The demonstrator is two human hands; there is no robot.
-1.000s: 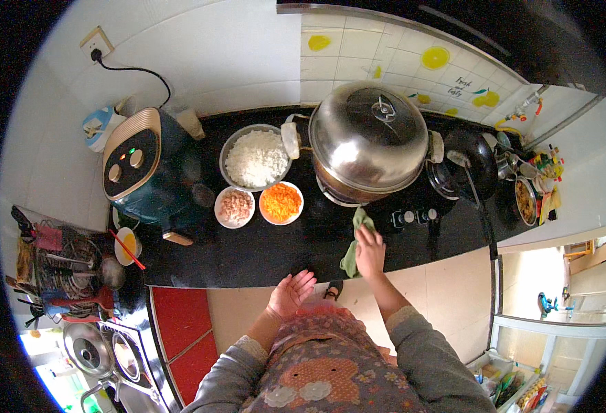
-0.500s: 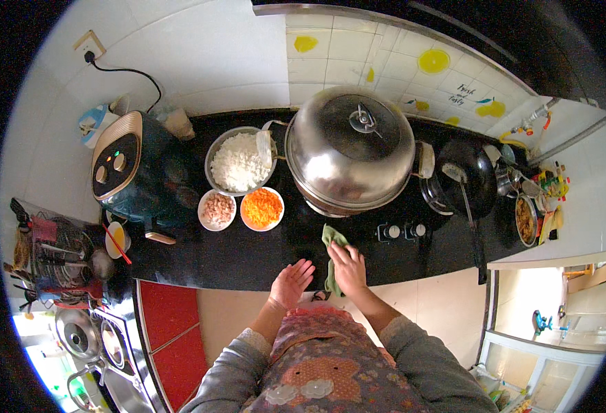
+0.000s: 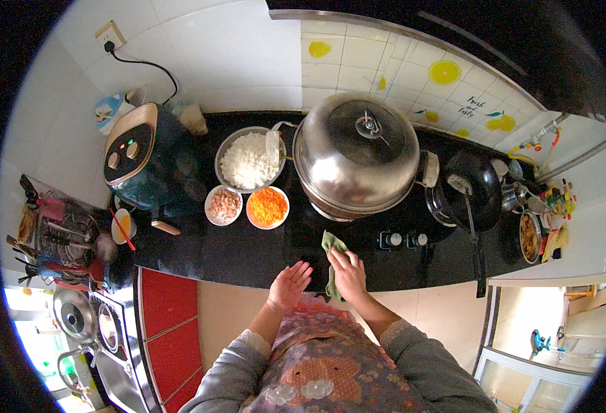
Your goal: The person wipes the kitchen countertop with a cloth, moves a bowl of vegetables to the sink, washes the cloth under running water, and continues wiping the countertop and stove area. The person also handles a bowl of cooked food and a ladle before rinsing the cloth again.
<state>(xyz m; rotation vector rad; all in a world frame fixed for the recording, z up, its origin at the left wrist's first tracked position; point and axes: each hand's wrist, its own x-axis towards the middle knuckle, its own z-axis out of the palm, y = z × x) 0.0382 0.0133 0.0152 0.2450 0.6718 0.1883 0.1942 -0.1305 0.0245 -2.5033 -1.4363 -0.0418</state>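
Note:
At the counter's front edge, my right hand [image 3: 348, 275] grips a folded green cloth [image 3: 332, 245], its fingers bent over the cloth's right side. The cloth lies lengthwise on the black counter, and its lower end reaches the edge. My left hand [image 3: 290, 284] is open and holds nothing, fingers stretched out, palm partly turned up, just left of the cloth. Farther in stand a white bowl of diced orange carrot [image 3: 267, 207], a white bowl of diced pink meat [image 3: 224, 205] and a metal bowl of white rice [image 3: 248, 161].
A large lidded steel pot [image 3: 358, 155] stands behind the cloth, with two stove knobs [image 3: 402, 240] to its front right. Farther right is a black wok [image 3: 485, 186] with a ladle in it. On the left are a dark green air fryer [image 3: 151, 162] and a bowl with red chopsticks [image 3: 123, 227].
The whole view has shifted slightly, with the counter's things appearing a little farther right. Both hands and the cloth keep nearly the same places.

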